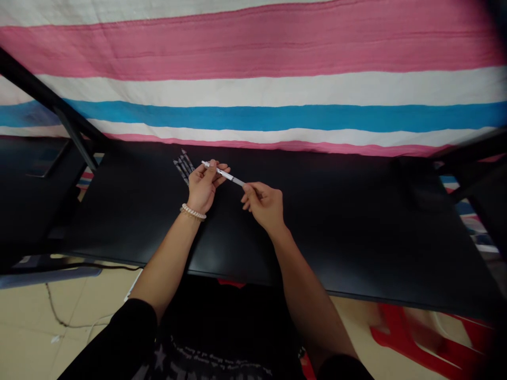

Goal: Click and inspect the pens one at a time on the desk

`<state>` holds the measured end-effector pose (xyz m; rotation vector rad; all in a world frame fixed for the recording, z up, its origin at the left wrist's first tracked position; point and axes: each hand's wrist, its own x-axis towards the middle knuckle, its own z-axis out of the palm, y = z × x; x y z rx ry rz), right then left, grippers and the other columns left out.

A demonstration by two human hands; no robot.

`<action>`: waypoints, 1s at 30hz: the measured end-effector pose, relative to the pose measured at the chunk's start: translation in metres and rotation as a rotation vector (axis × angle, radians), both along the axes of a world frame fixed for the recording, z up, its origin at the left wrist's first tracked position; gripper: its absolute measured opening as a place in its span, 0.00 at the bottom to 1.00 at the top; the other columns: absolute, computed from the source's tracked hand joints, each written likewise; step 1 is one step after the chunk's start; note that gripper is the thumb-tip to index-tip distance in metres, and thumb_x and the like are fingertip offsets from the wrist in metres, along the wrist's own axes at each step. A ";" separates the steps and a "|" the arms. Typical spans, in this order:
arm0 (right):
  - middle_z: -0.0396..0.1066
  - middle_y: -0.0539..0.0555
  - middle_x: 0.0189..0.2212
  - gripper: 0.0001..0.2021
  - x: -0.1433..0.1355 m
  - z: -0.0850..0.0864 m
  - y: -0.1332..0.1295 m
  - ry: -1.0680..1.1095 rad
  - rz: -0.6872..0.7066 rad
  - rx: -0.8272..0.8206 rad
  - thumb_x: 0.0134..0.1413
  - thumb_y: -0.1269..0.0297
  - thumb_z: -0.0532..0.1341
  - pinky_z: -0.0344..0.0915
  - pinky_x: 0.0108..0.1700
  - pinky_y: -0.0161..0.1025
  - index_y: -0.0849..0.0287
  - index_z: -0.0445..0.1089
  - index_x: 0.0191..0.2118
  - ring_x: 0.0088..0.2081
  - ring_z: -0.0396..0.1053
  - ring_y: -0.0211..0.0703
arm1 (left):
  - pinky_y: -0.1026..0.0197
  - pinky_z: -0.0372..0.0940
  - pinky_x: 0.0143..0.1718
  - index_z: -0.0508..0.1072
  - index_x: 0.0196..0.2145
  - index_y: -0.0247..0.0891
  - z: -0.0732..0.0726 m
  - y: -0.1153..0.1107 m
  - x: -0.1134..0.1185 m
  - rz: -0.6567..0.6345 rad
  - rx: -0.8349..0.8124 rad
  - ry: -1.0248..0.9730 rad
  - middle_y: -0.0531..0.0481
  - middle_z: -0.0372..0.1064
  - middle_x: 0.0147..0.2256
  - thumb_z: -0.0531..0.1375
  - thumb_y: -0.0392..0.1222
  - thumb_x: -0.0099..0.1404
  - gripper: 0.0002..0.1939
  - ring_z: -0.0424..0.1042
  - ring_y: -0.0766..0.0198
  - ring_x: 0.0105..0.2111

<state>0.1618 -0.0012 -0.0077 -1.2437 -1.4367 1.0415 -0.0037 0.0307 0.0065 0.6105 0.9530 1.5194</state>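
A slim white pen [231, 177] is held between both hands over the black table [336, 221], its length slanting down to the right. My left hand [204, 184] pinches it near the upper left end, thumb on top. The fingertips of my right hand [264, 203] close on the lower right end, which they partly hide. Several dark pens with pointed tips [182, 164] lie side by side just beyond my left hand, partly covered by it.
A striped pink, white and blue cloth [253, 116] hangs along the table's back edge. Black metal frame bars [75, 137] stand at the left side. A red plastic stool [412, 338] is on the floor at the lower right, and cables [59, 319] lie at the lower left.
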 end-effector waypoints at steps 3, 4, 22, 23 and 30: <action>0.76 0.51 0.26 0.21 0.000 0.000 0.000 0.023 -0.001 -0.008 0.59 0.43 0.63 0.70 0.24 0.33 0.58 0.77 0.40 0.22 0.74 0.37 | 0.56 0.72 0.48 0.75 0.34 0.37 0.001 -0.001 0.001 -0.003 -0.012 0.013 0.47 0.79 0.35 0.67 0.45 0.65 0.09 0.80 0.63 0.37; 0.76 0.51 0.26 0.21 -0.001 0.001 -0.001 0.034 -0.007 -0.004 0.58 0.43 0.64 0.70 0.23 0.33 0.58 0.77 0.41 0.22 0.74 0.37 | 0.55 0.72 0.49 0.75 0.35 0.37 0.001 -0.001 0.002 -0.006 -0.018 0.016 0.47 0.79 0.35 0.66 0.45 0.65 0.09 0.80 0.62 0.38; 0.77 0.51 0.28 0.18 -0.003 0.001 -0.003 -0.125 0.130 0.060 0.61 0.46 0.62 0.70 0.32 0.36 0.57 0.74 0.43 0.27 0.74 0.39 | 0.64 0.70 0.32 0.71 0.29 0.40 0.020 -0.002 -0.006 -0.082 -0.065 -0.198 0.56 0.63 0.21 0.59 0.54 0.71 0.17 0.69 0.70 0.22; 0.77 0.51 0.29 0.18 -0.003 0.001 -0.003 -0.135 0.141 0.078 0.60 0.47 0.62 0.70 0.33 0.37 0.57 0.74 0.45 0.28 0.74 0.39 | 0.65 0.67 0.25 0.69 0.28 0.40 0.023 -0.002 -0.009 -0.092 -0.078 -0.246 0.57 0.58 0.18 0.56 0.58 0.71 0.21 0.63 0.71 0.18; 0.77 0.52 0.29 0.16 -0.001 -0.001 -0.002 -0.176 0.119 0.090 0.65 0.49 0.59 0.69 0.35 0.39 0.57 0.73 0.44 0.29 0.75 0.40 | 0.66 0.43 0.12 0.67 0.25 0.39 0.044 -0.008 -0.044 -0.005 -0.054 -0.380 0.60 0.43 0.12 0.42 0.54 0.75 0.27 0.42 0.72 0.11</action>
